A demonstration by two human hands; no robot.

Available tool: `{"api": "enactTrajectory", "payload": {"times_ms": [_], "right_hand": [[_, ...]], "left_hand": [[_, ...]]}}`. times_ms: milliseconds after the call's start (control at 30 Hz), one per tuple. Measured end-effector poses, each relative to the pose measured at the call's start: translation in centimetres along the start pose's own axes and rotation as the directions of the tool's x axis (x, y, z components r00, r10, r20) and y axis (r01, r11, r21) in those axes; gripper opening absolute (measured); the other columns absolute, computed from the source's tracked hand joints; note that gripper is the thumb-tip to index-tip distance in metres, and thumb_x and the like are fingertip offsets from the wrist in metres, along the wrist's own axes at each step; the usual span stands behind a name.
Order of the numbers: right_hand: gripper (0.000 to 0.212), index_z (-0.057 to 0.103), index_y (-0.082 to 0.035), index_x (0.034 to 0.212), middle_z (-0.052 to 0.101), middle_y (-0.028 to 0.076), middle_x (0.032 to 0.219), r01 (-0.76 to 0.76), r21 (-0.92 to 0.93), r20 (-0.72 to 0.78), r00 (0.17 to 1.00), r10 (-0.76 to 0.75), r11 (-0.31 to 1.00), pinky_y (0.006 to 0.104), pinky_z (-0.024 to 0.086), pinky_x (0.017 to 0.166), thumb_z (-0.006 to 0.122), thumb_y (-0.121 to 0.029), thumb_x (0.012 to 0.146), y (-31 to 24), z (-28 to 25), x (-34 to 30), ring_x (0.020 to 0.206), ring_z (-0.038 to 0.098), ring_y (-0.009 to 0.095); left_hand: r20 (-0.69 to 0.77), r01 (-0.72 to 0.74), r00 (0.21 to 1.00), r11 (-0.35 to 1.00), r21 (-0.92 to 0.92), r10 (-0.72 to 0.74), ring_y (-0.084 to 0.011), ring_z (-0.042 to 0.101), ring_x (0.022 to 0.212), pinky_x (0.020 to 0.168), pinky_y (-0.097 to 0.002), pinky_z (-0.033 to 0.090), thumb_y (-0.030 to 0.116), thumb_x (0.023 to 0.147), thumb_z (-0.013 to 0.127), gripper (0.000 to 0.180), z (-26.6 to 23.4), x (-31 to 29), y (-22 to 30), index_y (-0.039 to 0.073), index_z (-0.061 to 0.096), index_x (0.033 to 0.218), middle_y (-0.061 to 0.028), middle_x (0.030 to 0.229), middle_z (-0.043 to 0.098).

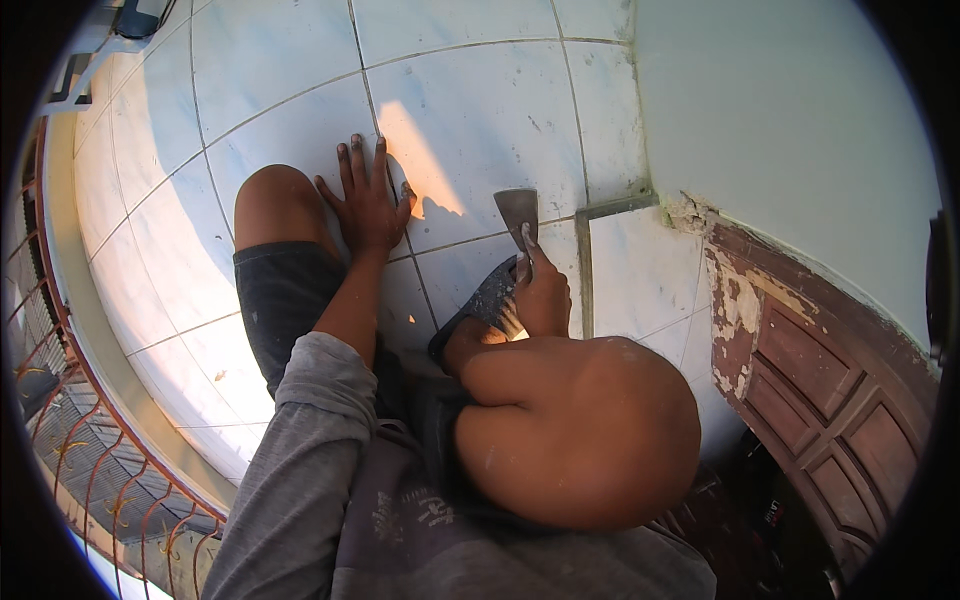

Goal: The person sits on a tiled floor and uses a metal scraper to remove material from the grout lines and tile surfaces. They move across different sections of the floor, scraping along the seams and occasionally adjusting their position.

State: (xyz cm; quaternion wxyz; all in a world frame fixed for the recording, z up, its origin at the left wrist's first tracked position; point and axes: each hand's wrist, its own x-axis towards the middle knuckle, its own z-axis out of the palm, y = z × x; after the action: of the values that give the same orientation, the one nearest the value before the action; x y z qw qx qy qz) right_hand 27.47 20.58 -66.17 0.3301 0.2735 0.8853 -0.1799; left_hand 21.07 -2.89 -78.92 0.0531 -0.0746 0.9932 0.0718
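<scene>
My left hand (372, 208) lies flat on the white floor tiles (470, 110), fingers spread, just beyond my left knee. My right hand (544, 298) is closed around a putty knife (517, 212), its handle mostly hidden in the fist. The flared grey blade points away from me, over a tile close to a grout line; whether its edge touches the floor I cannot tell. Beside that hand is my right foot in a dark speckled sandal (490, 297).
A pale wall (780, 110) rises on the right, with chipped plaster at its corner. Next to it stands a brown panelled door (810, 360) with peeling paint. A rusty metal railing (95, 430) runs along the left ledge. Something blue and white (125, 30) sits at the far left.
</scene>
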Motion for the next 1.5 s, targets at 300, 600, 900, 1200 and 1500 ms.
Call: {"api": "enactTrajectory", "payload": {"times_ms": [300,600,900,1200,1500], "right_hand": [[0.044,0.051,-0.033,0.148,0.075,0.019,0.097,0.035,-0.018,-0.066,0.997,-0.036,0.999,0.0540,0.055,0.081,0.053,-0.029,0.104,1.1,-0.9,1.7,0.093,0.070,0.044],[0.043,0.056,-0.023,0.146,0.074,0.020,0.107,0.065,0.003,-0.037,0.997,-0.065,0.998,0.0508,0.053,0.090,0.056,-0.025,0.103,-0.2,-1.5,-0.2,0.103,0.068,0.044],[0.044,0.053,-0.029,0.148,0.076,0.017,0.102,0.015,-0.082,0.083,0.997,-0.008,0.996,0.0535,0.055,0.089,0.052,-0.032,0.104,0.5,-2.4,-0.7,0.099,0.071,0.042],[0.041,0.060,-0.026,0.142,0.072,0.025,0.100,0.083,-0.092,0.099,0.992,-0.073,0.992,0.0555,0.054,0.088,0.058,-0.032,0.102,-0.4,-2.8,-0.4,0.100,0.067,0.048],[0.039,0.063,-0.026,0.139,0.073,0.024,0.104,0.124,-0.240,0.093,0.990,-0.105,0.963,0.0542,0.055,0.086,0.058,-0.039,0.102,0.9,-6.6,1.6,0.100,0.068,0.046]], "left_hand": [[0.032,-0.007,0.999,1.000,-0.014,0.008,-0.0305,0.014,0.159,0.119,-0.0731,0.004,0.050,0.087,0.061,0.084,-0.3,0.0,0.8,0.027,0.030,0.162,-0.0106,0.170,0.021],[0.006,-0.008,1.000,1.000,-0.013,0.008,-0.0309,0.015,0.158,0.119,-0.0728,0.005,0.049,0.088,0.060,0.083,0.0,0.4,0.7,0.026,0.030,0.162,-0.0107,0.170,0.022],[-0.025,0.009,1.000,1.000,-0.018,-0.010,-0.0315,0.015,0.159,0.120,-0.0723,0.005,0.048,0.089,0.059,0.081,-0.2,0.0,0.1,0.026,0.030,0.162,-0.0115,0.170,0.022],[-0.058,0.026,0.998,1.000,0.000,-0.026,-0.0318,0.015,0.158,0.119,-0.0737,0.008,0.045,0.089,0.062,0.081,-0.5,0.3,-0.5,0.025,0.030,0.161,-0.0116,0.169,0.022],[-0.043,-0.008,0.999,0.999,-0.034,0.006,-0.0307,0.013,0.159,0.120,-0.0722,0.002,0.050,0.088,0.061,0.084,-0.2,0.2,-0.1,0.026,0.031,0.162,-0.0116,0.169,0.022]]}}
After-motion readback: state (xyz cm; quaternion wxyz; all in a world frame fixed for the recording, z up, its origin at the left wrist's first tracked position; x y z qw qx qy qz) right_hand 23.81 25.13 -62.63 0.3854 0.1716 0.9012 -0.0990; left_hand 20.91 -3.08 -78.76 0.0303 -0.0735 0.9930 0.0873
